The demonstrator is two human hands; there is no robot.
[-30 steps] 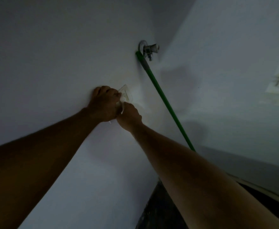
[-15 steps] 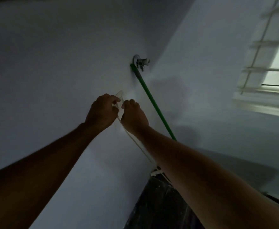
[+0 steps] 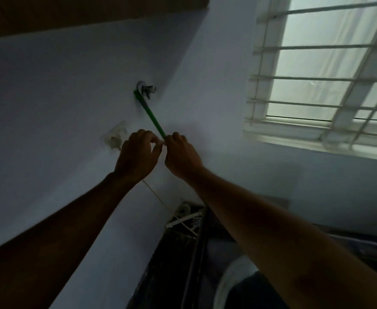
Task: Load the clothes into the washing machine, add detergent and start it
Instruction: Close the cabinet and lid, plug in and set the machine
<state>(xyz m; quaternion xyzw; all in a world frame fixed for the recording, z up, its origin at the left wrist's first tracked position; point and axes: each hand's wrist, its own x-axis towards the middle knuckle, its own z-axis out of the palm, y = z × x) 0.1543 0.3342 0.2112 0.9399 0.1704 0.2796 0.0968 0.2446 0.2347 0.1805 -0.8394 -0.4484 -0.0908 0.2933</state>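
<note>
Both hands [image 3: 158, 152] raised nr wall socket [image 3: 114, 138], fingertips together

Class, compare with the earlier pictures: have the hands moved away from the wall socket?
Yes. Both the left hand and right hand have left the wall socket, shifting right toward the green hose; the socket now shows uncovered.

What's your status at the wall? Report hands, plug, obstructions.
Left hand and right hand meet fingertip to fingertip below the tap. Wall socket uncovered, plug unclear. Green hose runs behind the right fingers.
</note>
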